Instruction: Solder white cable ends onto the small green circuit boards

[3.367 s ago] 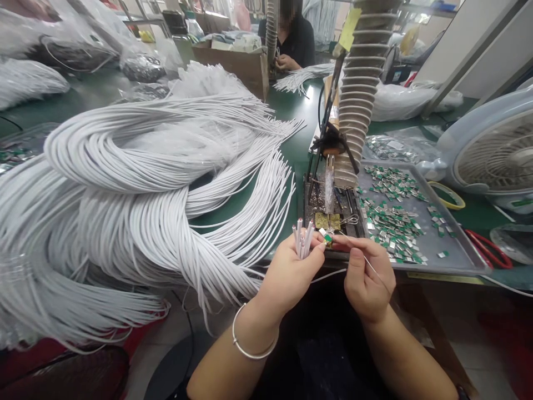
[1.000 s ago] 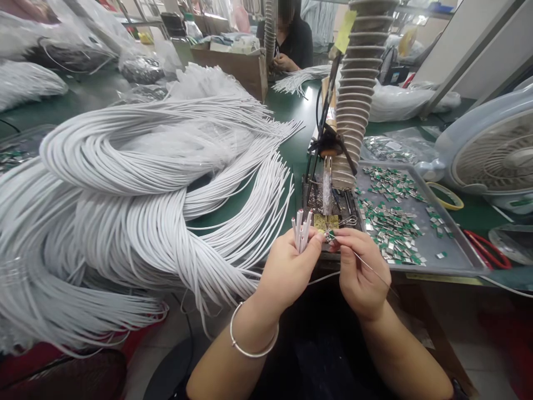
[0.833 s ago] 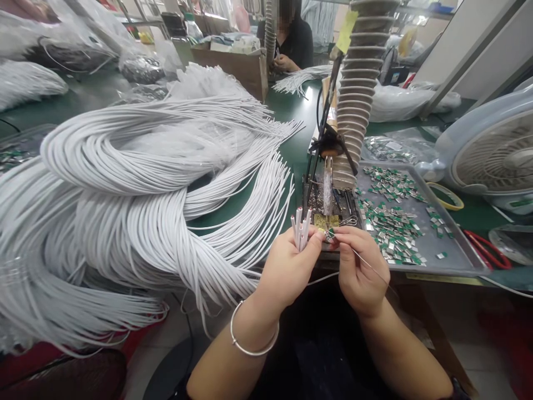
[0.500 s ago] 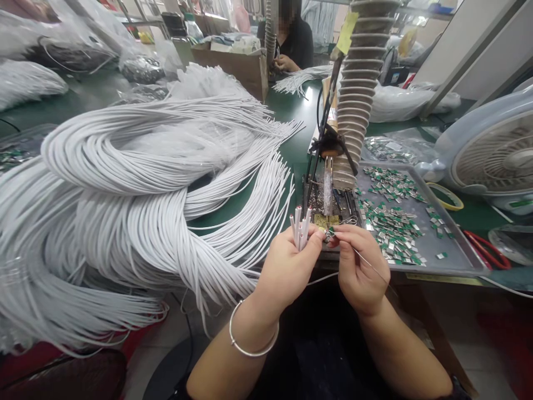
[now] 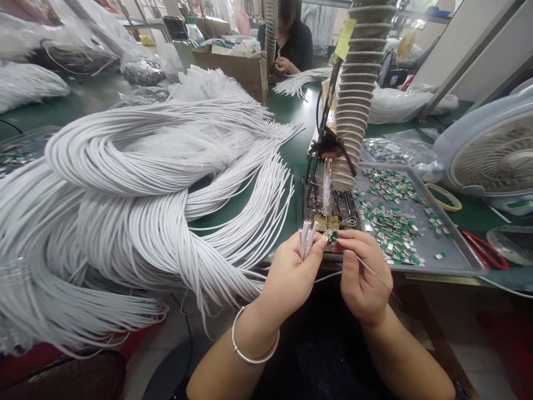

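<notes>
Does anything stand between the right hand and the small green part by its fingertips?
Nothing visible does: the right hand is close beside the green part. The white cables stand on the part's other side, in the left hand.

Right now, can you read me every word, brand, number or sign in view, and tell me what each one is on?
No text can be read.
Yellow note by the ribbed hose: no legible writing.
White label on the clear bag: too small to read.
Green patch on the fan: too blurred to make out any lettering.
</notes>
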Demonstrator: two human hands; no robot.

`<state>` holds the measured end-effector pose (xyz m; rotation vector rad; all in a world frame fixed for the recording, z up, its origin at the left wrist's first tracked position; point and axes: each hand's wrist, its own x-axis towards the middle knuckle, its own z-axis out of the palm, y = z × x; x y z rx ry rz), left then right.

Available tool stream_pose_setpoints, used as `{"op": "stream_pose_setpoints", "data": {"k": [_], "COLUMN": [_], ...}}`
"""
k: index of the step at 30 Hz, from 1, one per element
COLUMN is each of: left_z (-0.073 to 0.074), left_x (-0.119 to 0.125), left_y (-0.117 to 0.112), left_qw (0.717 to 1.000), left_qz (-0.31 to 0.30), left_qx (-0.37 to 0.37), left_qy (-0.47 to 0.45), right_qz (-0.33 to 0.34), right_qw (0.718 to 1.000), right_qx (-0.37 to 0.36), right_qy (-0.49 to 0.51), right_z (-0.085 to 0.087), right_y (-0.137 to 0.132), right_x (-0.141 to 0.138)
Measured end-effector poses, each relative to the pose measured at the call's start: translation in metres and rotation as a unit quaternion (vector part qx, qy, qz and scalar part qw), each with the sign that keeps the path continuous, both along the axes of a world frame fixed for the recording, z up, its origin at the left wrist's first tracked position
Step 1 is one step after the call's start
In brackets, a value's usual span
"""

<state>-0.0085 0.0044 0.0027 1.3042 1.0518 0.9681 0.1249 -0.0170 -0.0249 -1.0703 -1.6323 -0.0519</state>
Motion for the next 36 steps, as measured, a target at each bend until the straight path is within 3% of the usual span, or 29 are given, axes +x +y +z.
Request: {"op": "stream_pose_setpoints", "data": {"k": [5,12,16,20,24,31,36], "left_z": [-0.007,-0.013,-0.015,-0.020,-0.027,-0.038,-0.039], "left_x": [0.000,-0.009,-0.017,-0.025,-0.028,-0.027,-0.024], "left_y": [-0.015,-0.021,-0.014,-0.011,-0.011,-0.012,-0.010], "left_qw": [0.998,0.996,0.996,0.992,0.991,0.984,0.981], "left_qz": [-0.011,0.001,-0.064,-0.124,-0.124,-0.080,-0.066], "left_qx": [0.048,0.048,0.029,0.015,-0.024,-0.071,-0.080], "left_qy": [0.032,0.075,0.057,0.007,-0.043,-0.141,-0.162], "right_qz": [0.006,0.048,0.070,-0.039,-0.165,-0.190,-0.198], "right_qw": [1.000,0.996,0.992,0.993,0.970,0.906,0.890], "right_qx": [-0.014,-0.070,-0.102,-0.104,-0.124,-0.245,-0.236], "right_qy": [-0.024,-0.019,-0.006,-0.031,-0.127,-0.290,-0.337], "right_z": [0.002,0.001,0.001,0.005,0.011,0.014,0.016], "right_y": [-0.010,-0.030,-0.042,-0.038,-0.015,0.013,0.017], "right_x": [0.000,0.015,0.030,0.050,0.076,0.096,0.095]}}
